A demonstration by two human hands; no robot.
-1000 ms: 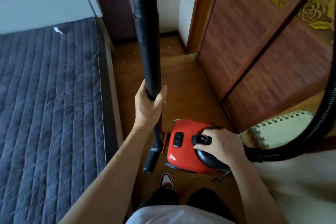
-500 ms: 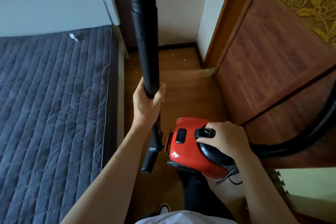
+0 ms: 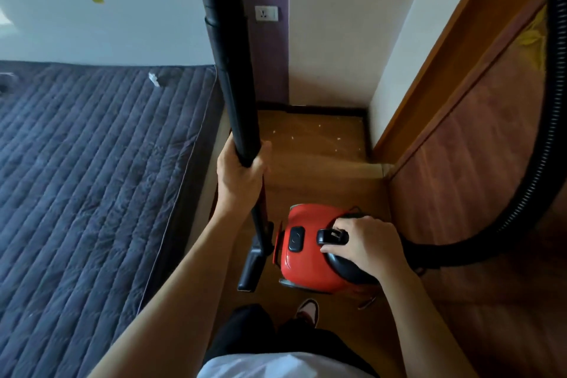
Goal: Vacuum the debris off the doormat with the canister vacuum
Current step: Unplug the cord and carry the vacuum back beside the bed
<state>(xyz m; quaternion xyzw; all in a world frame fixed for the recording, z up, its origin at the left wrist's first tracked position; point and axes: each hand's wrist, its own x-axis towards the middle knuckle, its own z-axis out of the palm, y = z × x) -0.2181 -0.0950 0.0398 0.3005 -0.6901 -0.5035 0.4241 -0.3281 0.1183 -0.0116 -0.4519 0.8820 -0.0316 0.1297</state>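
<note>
Since a moment ago, view is swinging left; left hand (image 3: 239, 178) is gripping the upright wand (image 3: 228, 55), right hand (image 3: 365, 242) clasping the vacuum (image 3: 310, 248) handle; doormat unseen.

One red vacuum (image 3: 310, 252), one wand (image 3: 230, 49), one hose (image 3: 546, 144), two hands, one bed (image 3: 92, 178), one socket (image 3: 266, 13).

The left hand (image 3: 239, 175) grips the upright black wand (image 3: 228, 64), its floor nozzle (image 3: 251, 267) just beside the red canister vacuum (image 3: 310, 252). The right hand (image 3: 365, 245) holds the canister's handle (image 3: 333, 237) above the wooden floor (image 3: 319, 181), near the bed (image 3: 92, 178) edge.
</note>
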